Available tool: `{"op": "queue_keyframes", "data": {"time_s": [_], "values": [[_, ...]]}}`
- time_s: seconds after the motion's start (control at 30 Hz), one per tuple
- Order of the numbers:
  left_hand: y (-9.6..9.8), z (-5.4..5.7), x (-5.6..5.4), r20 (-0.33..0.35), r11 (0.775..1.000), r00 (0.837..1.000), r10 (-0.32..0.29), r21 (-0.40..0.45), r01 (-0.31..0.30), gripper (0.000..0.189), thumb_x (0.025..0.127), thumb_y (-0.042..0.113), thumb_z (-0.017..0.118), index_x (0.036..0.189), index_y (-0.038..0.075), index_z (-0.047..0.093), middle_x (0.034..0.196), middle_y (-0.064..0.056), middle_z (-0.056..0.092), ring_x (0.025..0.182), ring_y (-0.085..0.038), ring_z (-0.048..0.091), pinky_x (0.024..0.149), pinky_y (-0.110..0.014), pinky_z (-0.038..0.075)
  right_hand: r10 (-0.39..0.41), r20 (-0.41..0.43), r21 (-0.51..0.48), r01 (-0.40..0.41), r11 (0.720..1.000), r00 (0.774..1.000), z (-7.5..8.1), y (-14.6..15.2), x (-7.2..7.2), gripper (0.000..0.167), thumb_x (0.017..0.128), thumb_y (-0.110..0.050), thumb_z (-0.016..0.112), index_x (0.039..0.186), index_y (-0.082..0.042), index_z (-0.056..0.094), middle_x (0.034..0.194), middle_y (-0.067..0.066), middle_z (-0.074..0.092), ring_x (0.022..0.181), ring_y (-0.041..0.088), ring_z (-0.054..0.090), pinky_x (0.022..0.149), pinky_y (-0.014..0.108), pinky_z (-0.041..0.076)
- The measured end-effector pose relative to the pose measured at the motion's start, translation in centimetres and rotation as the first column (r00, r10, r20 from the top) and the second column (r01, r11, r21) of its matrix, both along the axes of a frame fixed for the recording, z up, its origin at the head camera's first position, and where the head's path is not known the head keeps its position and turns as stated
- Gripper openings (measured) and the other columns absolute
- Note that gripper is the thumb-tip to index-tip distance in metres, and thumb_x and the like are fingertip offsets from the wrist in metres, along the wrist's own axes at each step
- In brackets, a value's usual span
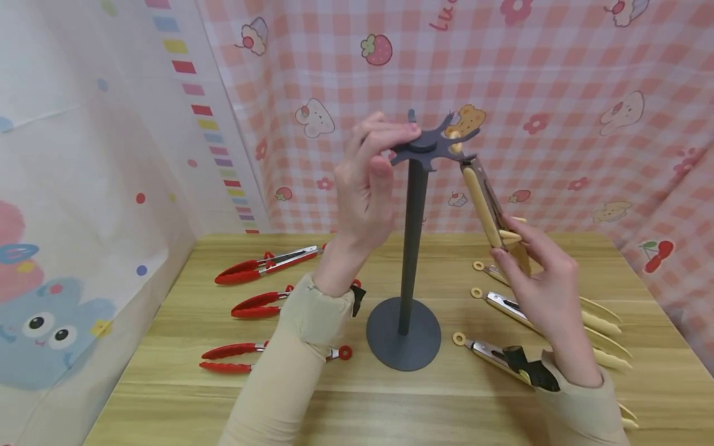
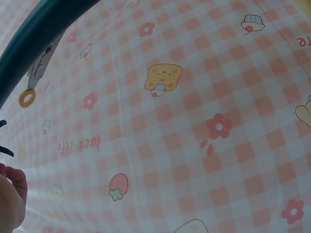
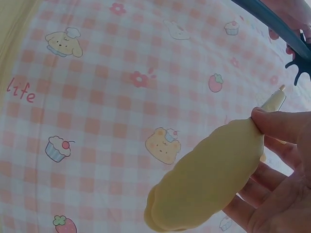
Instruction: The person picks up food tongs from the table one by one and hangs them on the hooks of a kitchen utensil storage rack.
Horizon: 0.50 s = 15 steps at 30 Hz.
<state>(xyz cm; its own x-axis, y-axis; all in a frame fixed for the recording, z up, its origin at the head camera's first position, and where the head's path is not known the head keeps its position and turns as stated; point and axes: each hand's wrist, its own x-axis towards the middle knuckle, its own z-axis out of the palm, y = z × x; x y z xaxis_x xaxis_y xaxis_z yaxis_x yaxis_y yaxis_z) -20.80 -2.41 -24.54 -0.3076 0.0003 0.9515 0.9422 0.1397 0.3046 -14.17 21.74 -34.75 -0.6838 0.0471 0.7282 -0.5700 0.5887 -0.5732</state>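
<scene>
A dark grey utensil stand (image 1: 413, 248) rises from a round base, with a ring of hooks at its top. My left hand (image 1: 365, 179) holds the hooked top from the left, fingers over it and thumb below. In my right hand (image 1: 549, 279) is a pair of cream tongs (image 1: 484, 201), gripped near the heads and slanting up to the stand. Their ring (image 1: 455, 144) is among the right-hand hooks; whether it hangs on one I cannot tell. The right wrist view shows the thumb and fingers around the broad cream heads (image 3: 209, 179), which lie together.
Three pairs of red tongs (image 1: 240, 272) lie on the left of the wooden table (image 1: 390, 409), partly behind my left arm. Several cream tongs (image 1: 502, 303) lie on the right, under my right arm. A pink checked cloth (image 1: 357, 80) hangs behind.
</scene>
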Motion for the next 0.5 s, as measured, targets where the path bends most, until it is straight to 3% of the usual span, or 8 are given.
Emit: {"op": "queue_keyframes", "data": {"time_s": [0.2,0.37,0.5], "values": [[-0.1,0.12,0.01,-0.012,1.0,1.0,-0.008,-0.015,0.008,0.087,0.108,0.067,0.024,0.108,-0.007,0.069,0.114,-0.026,0.071,0.103,-0.032,0.061,0.078,-0.03,0.052,-0.002,-0.029,-0.037,0.001,0.999,1.0,0.16,0.24,0.21,0.057,0.084,0.017,0.077,0.136,-0.005,0.07,0.131,-0.023,0.067,0.118,-0.014,0.062,0.099,0.004,0.048],[-0.24,0.28,0.03,-0.033,0.999,0.999,-0.017,-0.028,0.016,0.084,0.109,0.064,0.026,0.109,-0.007,0.069,0.114,-0.026,0.071,0.099,-0.032,0.06,0.074,-0.029,0.049,-0.002,-0.05,-0.075,-0.001,0.997,0.999,0.61,0.33,0.37,0.058,0.082,0.021,0.076,0.134,-0.001,0.07,0.131,-0.032,0.065,0.117,-0.011,0.064,0.097,0.006,0.05],[-0.37,0.29,0.17,-0.035,0.999,0.999,-0.02,-0.035,0.019,0.081,0.11,0.062,0.027,0.11,-0.007,0.069,0.113,-0.026,0.071,0.102,-0.032,0.059,0.076,-0.029,0.048,0.007,-0.061,-0.102,-0.014,0.995,0.998,0.85,0.33,0.59,0.057,0.082,0.022,0.075,0.134,0.001,0.07,0.132,-0.03,0.067,0.117,-0.009,0.066,0.096,0.007,0.051]]}}
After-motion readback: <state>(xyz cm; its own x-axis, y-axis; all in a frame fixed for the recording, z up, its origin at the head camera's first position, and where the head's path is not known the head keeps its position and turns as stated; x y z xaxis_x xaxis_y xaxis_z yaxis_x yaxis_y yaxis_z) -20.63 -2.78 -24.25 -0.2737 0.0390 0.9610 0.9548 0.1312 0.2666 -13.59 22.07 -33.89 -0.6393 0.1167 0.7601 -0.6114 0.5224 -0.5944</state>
